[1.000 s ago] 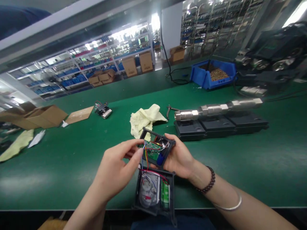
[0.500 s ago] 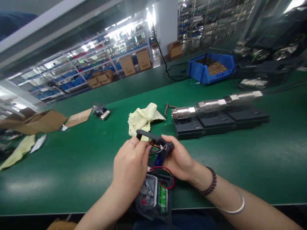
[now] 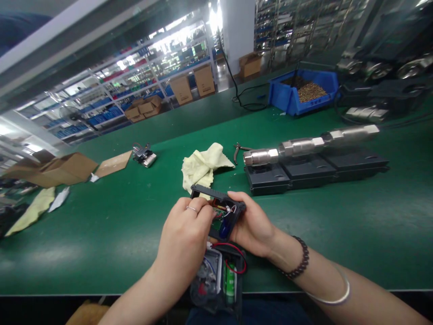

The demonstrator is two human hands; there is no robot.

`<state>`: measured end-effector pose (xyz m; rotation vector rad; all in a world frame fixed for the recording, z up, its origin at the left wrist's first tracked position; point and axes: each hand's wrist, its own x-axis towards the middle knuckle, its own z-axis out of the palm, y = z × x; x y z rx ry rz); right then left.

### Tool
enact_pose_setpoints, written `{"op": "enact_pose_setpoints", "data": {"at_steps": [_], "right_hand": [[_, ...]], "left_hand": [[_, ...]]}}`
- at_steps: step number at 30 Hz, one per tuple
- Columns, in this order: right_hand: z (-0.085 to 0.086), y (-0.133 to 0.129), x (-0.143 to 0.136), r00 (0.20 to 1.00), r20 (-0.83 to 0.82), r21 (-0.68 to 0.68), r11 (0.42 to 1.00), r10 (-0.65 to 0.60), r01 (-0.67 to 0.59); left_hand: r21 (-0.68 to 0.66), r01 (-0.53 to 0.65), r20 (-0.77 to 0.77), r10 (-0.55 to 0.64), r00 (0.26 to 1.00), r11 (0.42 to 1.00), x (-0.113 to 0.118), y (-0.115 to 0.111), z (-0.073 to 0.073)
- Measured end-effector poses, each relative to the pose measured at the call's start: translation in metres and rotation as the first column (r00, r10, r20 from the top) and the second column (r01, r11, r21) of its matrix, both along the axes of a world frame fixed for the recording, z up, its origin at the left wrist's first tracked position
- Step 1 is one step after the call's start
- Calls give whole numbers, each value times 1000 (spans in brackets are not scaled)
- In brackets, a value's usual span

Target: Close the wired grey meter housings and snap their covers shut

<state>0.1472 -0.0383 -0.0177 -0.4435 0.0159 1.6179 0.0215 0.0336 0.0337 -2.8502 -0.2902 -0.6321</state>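
Note:
My right hand (image 3: 253, 225) grips the right side of a dark grey housing (image 3: 216, 193) with a green circuit board and wires inside. My left hand (image 3: 186, 234) has its fingers pinched inside the left part of that housing; what they hold is hidden. Below, at the table edge, a second housing part (image 3: 219, 271) hangs by red and black wires, with a green battery (image 3: 230, 284) in it. Behind the hands lies a crumpled pale yellow cloth (image 3: 203, 164).
Three dark boxes (image 3: 307, 171) with metal fittings (image 3: 299, 146) stand at right, near pliers (image 3: 237, 153). Farther back is a blue bin (image 3: 297, 101) of brass-coloured pieces. A small metal assembly (image 3: 145, 155), cardboard (image 3: 113, 164) and an open carton (image 3: 67, 167) lie at left.
The view has shifted slightly. My left hand's fingers have turned a little inside the housing, and the red wire loop sits slightly lower. My right hand keeps its grip.

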Motion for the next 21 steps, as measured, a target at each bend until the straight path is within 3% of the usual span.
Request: {"op": "enact_pose_setpoints", "data": {"at_steps": [5, 7, 16, 21], "right_hand": [[6, 0, 4, 1000, -23, -27, 1000, -10, 10], [9, 0, 5, 999, -30, -43, 998, -35, 34], [15, -4, 4, 1000, -25, -37, 999, -17, 16], [13, -4, 4, 1000, 29, -29, 1000, -2, 3]], "left_hand": [[5, 137, 99, -136, 986, 991, -11, 2, 1], [24, 140, 132, -141, 981, 990, -13, 1, 2], [-1, -30, 99, 30, 995, 1000, -10, -4, -2], [-84, -142, 212, 157, 965, 986, -10, -8, -7]]}}
